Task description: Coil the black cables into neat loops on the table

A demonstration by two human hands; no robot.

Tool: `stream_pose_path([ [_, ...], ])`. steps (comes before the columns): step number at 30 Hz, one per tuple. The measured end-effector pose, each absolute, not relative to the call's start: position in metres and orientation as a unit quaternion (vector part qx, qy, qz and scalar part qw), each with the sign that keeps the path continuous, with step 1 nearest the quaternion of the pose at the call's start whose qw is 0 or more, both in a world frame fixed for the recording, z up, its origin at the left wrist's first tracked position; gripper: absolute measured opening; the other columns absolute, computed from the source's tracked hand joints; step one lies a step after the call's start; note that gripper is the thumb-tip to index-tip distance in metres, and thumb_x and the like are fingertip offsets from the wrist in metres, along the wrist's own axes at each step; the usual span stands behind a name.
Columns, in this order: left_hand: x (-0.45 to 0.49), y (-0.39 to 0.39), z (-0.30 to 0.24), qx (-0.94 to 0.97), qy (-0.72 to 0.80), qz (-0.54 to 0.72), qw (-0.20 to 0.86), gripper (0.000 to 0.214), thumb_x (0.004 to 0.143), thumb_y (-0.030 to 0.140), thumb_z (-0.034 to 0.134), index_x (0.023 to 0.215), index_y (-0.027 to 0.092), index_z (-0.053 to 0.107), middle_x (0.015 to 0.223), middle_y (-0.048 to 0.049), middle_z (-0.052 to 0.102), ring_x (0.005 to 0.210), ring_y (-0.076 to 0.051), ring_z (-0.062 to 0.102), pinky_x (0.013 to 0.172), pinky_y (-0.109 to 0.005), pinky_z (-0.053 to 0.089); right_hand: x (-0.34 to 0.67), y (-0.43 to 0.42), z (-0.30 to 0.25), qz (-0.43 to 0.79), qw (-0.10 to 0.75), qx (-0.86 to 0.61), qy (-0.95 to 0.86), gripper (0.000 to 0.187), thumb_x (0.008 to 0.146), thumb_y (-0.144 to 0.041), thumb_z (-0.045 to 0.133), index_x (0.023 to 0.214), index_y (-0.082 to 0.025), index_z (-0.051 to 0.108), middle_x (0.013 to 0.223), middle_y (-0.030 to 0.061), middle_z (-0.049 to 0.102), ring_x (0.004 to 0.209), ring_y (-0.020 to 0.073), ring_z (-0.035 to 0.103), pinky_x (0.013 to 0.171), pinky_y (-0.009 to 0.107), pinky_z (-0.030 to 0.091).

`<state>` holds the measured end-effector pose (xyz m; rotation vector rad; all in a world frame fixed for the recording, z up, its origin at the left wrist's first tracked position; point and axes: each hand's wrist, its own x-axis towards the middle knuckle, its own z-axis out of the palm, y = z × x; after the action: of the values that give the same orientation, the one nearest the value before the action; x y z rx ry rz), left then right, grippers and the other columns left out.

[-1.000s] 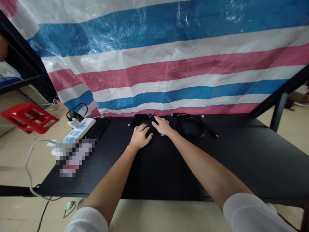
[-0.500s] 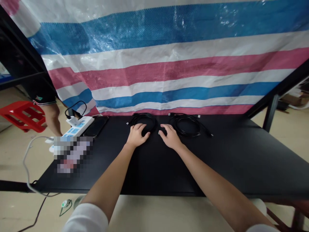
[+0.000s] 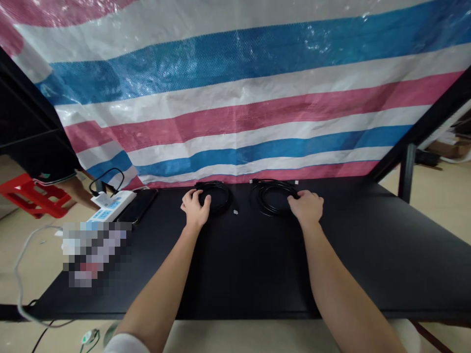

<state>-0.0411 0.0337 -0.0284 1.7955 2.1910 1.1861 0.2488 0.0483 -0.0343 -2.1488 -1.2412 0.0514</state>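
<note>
black table (image 3: pixel 243 264), two cable coils, left hand (image 3: pixel 195 210) gripping left coil (image 3: pixel 221 197), right hand (image 3: pixel 307 207) gripping right coil (image 3: pixel 274 198)

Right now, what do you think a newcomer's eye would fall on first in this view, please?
The wide blue, pink and white striped tarp fills the background behind the black table. Next come two black cable coils at the table's far edge: the left hand on the left coil, the right hand on the right coil.
</note>
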Motion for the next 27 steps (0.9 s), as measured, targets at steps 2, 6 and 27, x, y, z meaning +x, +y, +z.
stream_pose_path([
  [2,-0.029,0.038,-0.027,0.571,0.716,0.403,0.02,0.026,0.078,0.034,0.05,0.099,0.023,0.062,0.119,-0.0126,0.053,0.12,-0.032,0.041,0.096,-0.052,0.032,0.251,0.049,-0.036,0.041,0.318,-0.834,-0.448,0.029,0.062,-0.025,0.058,0.087,-0.013,0.066,0.092,0.0182,0.065,0.092,0.0329,0.056,0.079,0.044,0.042],
  [6,-0.014,0.036,-0.031,0.612,0.672,0.417,-0.025,0.023,0.077,0.03,0.051,0.096,0.021,0.062,0.116,-0.0137,0.054,0.116,-0.032,0.043,0.095,-0.051,0.033,0.25,0.048,-0.036,0.076,0.335,-0.842,-0.417,0.028,0.064,-0.021,0.057,0.09,-0.016,0.067,0.091,0.0176,0.066,0.091,0.0326,0.059,0.075,0.043,0.045],
  [27,0.015,0.009,-0.041,0.772,0.456,0.434,-0.088,0.038,0.085,0.04,0.05,0.116,0.017,0.056,0.105,-0.0138,0.064,0.098,-0.025,0.058,0.083,-0.04,0.042,0.231,0.039,-0.02,0.508,0.662,-0.344,-0.431,0.025,0.045,-0.03,0.082,0.062,-0.02,0.068,0.041,-0.0083,0.036,0.039,0.005,0.032,0.035,0.02,0.024],
])
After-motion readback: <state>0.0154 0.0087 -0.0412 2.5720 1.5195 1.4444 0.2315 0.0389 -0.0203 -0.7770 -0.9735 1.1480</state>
